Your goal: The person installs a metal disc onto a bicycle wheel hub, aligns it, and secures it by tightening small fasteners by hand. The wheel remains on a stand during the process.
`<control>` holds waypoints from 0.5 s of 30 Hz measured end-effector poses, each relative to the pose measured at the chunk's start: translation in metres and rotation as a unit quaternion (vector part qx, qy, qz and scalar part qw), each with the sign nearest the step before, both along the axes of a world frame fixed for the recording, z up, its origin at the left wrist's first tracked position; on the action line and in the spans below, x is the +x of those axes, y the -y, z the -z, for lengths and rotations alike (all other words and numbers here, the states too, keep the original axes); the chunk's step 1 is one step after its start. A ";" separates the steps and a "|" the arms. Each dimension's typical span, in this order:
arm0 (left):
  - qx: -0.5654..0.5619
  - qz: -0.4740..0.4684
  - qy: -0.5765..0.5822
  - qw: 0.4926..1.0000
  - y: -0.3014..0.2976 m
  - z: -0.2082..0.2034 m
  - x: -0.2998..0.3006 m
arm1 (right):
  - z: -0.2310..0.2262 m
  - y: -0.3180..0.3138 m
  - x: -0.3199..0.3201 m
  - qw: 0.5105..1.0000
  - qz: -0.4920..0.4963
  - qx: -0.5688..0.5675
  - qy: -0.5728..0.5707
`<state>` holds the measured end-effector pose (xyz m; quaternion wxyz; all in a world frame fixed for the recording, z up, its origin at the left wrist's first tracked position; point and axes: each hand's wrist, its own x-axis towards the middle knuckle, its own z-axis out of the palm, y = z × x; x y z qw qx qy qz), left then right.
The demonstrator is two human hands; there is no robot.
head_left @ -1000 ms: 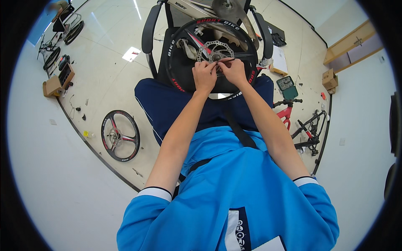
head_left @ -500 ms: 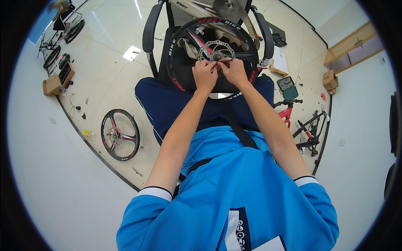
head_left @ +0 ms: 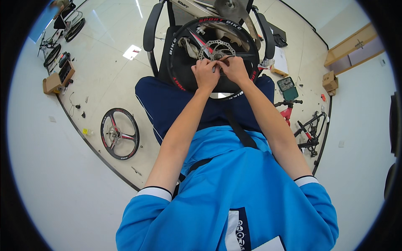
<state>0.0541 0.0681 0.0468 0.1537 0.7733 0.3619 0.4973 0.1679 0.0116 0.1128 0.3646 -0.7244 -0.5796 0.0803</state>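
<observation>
A black bicycle wheel (head_left: 172, 47) with red and white lettering leans over my lap against the seat of an office chair. Its silver brake disc (head_left: 217, 42) faces up toward me. At the near side of the hub, my left hand (head_left: 206, 74) has its thumb and fingertips pinched together. My right hand (head_left: 235, 69) pinches close beside it, fingertips almost touching the left ones. A small dark piece shows between the fingertips, too small and covered to name.
The chair's armrests (head_left: 264, 35) flank the wheel, with a pale bike frame (head_left: 188, 7) behind it. Another wheel (head_left: 119, 134) lies on the floor at left. At right are a green parts case (head_left: 287, 88), a red frame (head_left: 287, 113), a black frame (head_left: 310, 131) and cardboard boxes (head_left: 330, 80).
My fingers have shifted slightly at the hub, and a small dark piece now shows by the left fingertips. The wheel stays nearly in place.
</observation>
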 end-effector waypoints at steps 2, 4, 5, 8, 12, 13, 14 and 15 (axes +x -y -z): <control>-0.005 0.001 0.006 1.000 0.001 0.001 0.000 | 0.003 0.000 0.000 1.000 0.009 0.014 0.016; -0.011 0.002 0.014 1.000 0.001 0.000 0.001 | 0.008 0.001 0.001 0.998 0.020 0.025 0.048; -0.014 0.002 0.017 1.000 0.001 0.001 0.001 | 0.011 0.001 0.001 0.999 0.018 0.039 0.008; -0.017 -0.001 0.025 1.000 0.000 0.001 0.001 | 0.011 0.002 -0.003 0.995 0.021 0.057 -0.075; -0.023 -0.004 0.020 1.000 0.000 0.000 0.001 | 0.006 0.006 -0.003 0.997 0.036 0.032 -0.052; -0.022 0.001 0.020 1.000 0.000 -0.001 0.002 | 0.008 0.007 0.001 0.998 0.038 0.028 -0.037; -0.022 0.003 0.018 1.000 -0.001 -0.001 0.001 | 0.004 0.008 0.000 0.998 0.029 0.039 -0.027; -0.021 0.005 0.016 1.000 -0.001 -0.001 0.000 | 0.001 0.010 -0.002 0.998 0.020 0.050 -0.018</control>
